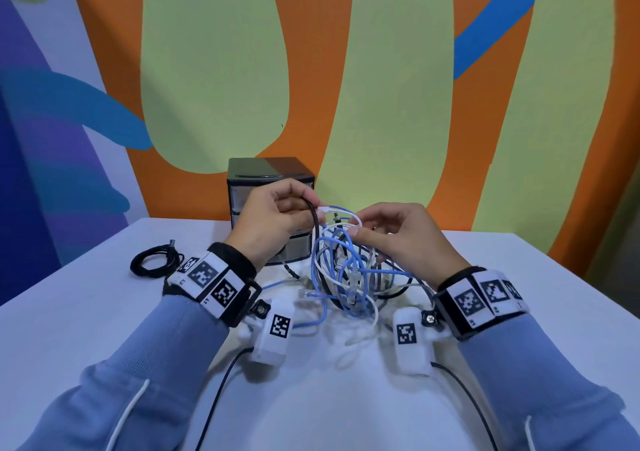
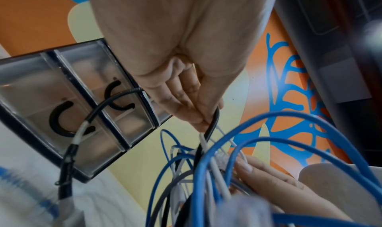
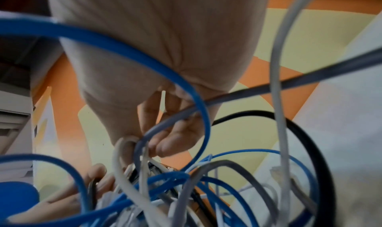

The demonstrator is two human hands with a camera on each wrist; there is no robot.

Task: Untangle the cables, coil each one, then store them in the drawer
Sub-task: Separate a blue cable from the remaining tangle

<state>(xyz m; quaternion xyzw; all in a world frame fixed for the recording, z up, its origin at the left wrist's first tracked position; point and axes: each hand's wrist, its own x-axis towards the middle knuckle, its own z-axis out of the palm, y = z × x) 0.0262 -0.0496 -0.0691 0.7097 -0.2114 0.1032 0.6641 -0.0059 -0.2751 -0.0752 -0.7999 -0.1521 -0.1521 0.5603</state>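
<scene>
At about 11 o'clock of the cable heap, raised off the table, the left hand (image 1: 273, 217) pinches a black cable (image 1: 316, 222) between thumb and fingertips; the left wrist view shows the fingers (image 2: 186, 104) closed along it. From that pinch the black cable drops almost straight toward 6 o'clock into the tangle (image 1: 349, 277), so its free length runs near-vertical, and it seems threaded down through the blue and white loops.

At roughly 3 o'clock from the left hand, and close to it, the right hand (image 1: 398, 239) has thumb and forefinger curled onto a thin white cable (image 1: 346, 216) that arcs between the two hands; in the right wrist view its fingers (image 3: 165, 142) reach in among grey and blue strands, and exactly which one they hold there is unclear.

The tangle hangs partly lifted below both hands and rests on the table (image 1: 104, 312) at its lower end. The drawer unit (image 1: 270, 180) stands at 12 o'clock behind the left hand, its drawers closed. One coiled black cable (image 1: 154, 263) lies on the table at 9 o'clock, well apart from the heap.

I judge that the next move turns on drawing the black cable upward along its own axis, away from the heap, with the left hand leading.
</scene>
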